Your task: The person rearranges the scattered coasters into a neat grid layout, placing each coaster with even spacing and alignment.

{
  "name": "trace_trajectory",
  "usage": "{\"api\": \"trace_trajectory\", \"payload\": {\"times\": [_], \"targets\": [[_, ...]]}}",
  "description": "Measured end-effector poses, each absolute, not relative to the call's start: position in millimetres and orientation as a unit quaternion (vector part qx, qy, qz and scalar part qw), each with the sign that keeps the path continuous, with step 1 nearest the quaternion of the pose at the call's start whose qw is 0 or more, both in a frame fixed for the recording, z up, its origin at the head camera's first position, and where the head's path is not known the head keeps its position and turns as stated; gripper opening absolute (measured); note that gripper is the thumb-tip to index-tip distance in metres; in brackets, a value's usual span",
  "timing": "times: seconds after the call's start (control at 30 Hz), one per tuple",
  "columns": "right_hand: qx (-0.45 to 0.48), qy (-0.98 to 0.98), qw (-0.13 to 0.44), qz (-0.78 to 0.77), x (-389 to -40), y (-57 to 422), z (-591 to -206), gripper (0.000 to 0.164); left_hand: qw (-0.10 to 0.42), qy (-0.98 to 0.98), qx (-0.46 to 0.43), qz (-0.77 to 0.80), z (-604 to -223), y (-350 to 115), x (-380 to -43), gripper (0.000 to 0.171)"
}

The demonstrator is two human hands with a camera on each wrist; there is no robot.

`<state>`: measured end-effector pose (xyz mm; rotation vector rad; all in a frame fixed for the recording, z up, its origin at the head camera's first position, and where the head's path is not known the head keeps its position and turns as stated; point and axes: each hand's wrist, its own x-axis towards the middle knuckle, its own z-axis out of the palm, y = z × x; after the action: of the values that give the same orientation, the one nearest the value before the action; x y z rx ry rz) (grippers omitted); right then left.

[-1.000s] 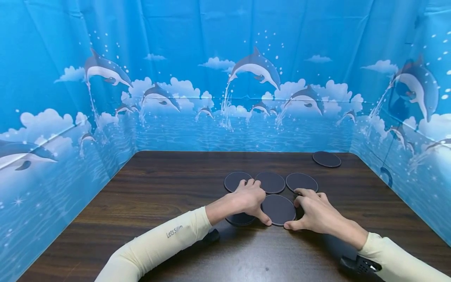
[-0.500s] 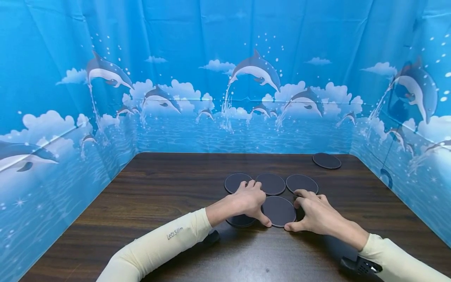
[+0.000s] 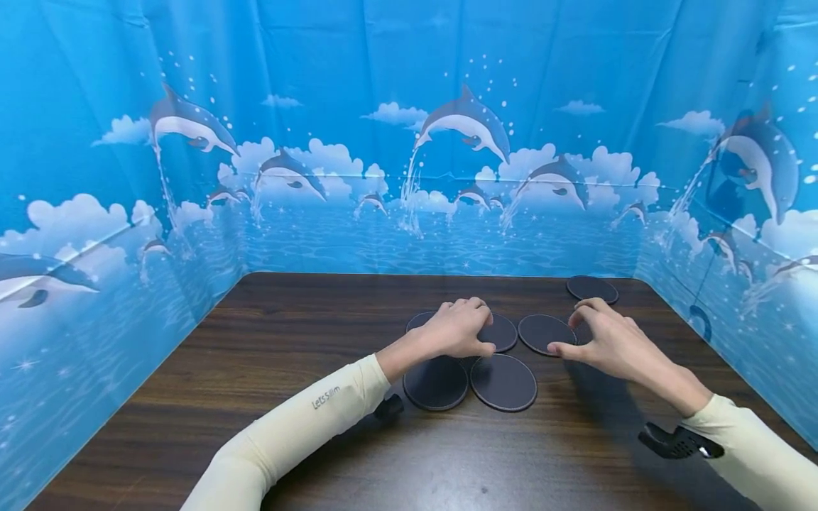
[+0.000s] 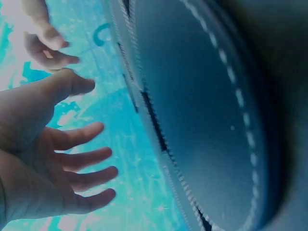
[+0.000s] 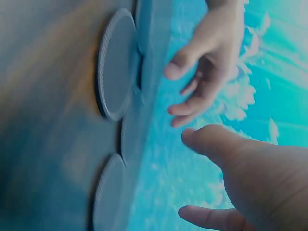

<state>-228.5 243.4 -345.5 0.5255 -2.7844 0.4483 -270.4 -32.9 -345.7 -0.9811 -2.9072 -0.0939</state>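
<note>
Dark round coasters with stitched rims lie flat on the table. Two sit in the front row, a left coaster (image 3: pixel 436 387) and a right coaster (image 3: pixel 505 383). Behind them is a row of three, ending in a right-hand coaster (image 3: pixel 543 335). My left hand (image 3: pixel 456 330) is raised above the back row with nothing in it, hiding most of the back-left coaster. In the left wrist view its fingers (image 4: pixel 89 159) are spread, beside a large, close coaster (image 4: pixel 192 110). My right hand (image 3: pixel 607 341) hovers empty at the right end of the back row, thumb and fingers apart.
One separate coaster (image 3: pixel 592 288) lies at the far right corner of the dark wooden table (image 3: pixel 287 341). A blue dolphin-print curtain (image 3: pixel 358 234) encloses the table's back and sides. A black wrist device (image 3: pixel 680 441) is on the right sleeve.
Both hands have lifted off the front-right coaster and moved away, the left upward and slightly right, the right toward the back right. The front-left coaster is now uncovered.
</note>
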Motion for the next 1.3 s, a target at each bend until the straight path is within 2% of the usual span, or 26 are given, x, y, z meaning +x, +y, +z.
{"api": "trace_trajectory", "payload": {"times": [0.1, 0.3, 0.37, 0.6, 0.8, 1.07, 1.3], "targets": [[0.169, -0.963, 0.145, 0.150, -234, 256, -339, 0.076, 0.047, -0.943, -0.327, -0.051, -350, -25, -282, 0.046], [0.165, -0.960, 0.205, 0.091, -251, 276, -340, 0.047, 0.055, -0.943, -0.326, -0.041, -351, -6, -300, 0.043], [0.161, -0.960, 0.218, 0.071, -259, 283, -344, 0.043, 0.056, -0.943, -0.326, -0.026, -348, 1, -305, 0.043], [0.130, -0.969, 0.193, 0.086, -288, 313, -365, 0.047, 0.033, -0.948, -0.314, 0.038, -338, 25, -321, 0.050], [0.100, -0.968, 0.190, 0.132, -311, 340, -382, 0.051, 0.029, -0.938, -0.328, 0.110, -329, 51, -349, 0.055], [0.090, -0.960, 0.218, 0.152, -328, 364, -385, 0.047, 0.019, -0.948, -0.306, 0.086, -328, 91, -382, 0.056], [0.049, -0.962, 0.197, 0.182, -338, 373, -395, 0.057, -0.017, -0.960, -0.269, 0.077, -340, 111, -397, 0.072]]}}
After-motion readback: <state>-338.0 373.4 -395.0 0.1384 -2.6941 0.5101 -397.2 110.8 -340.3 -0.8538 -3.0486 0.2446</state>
